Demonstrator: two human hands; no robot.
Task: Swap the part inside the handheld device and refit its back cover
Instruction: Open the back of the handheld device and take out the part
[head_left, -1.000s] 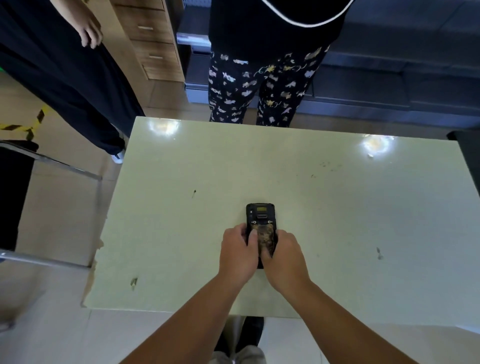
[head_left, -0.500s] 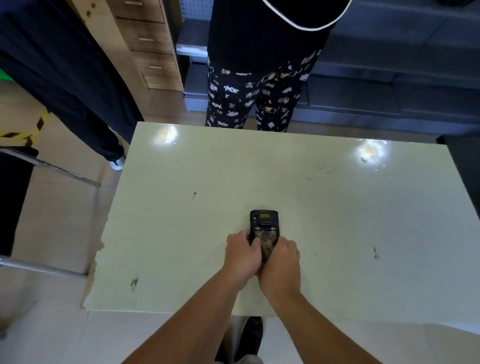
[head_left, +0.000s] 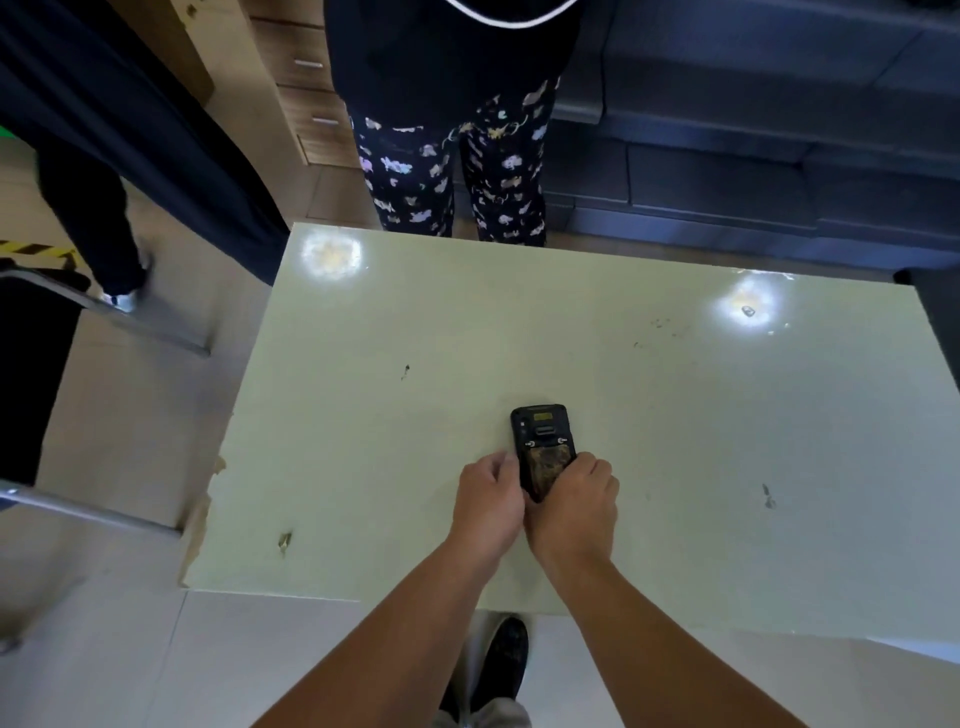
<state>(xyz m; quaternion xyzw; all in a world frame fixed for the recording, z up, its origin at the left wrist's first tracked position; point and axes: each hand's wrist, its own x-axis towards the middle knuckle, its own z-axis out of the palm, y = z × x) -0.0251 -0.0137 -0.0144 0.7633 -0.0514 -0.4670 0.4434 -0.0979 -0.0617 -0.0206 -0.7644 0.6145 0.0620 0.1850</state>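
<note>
Now, device: handheld device (head_left: 543, 452) is lying back-up near the desk's (head_left: 363, 415) front edge.
Handling: seeming stiff, light; gripping its long sides is looking safest.
Fingers: right hand (head_left: 574, 506) is wrapping its lower end; left hand (head_left: 488, 499) is touching its side, curled.

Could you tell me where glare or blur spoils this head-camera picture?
Head view: two bright ceiling-light reflections sit near the far edge of the table; the handheld device stays readable; the left hand looks slightly smeared, and the left margin's floor is blurred; wide-angle bending curves the table's edges.
</note>
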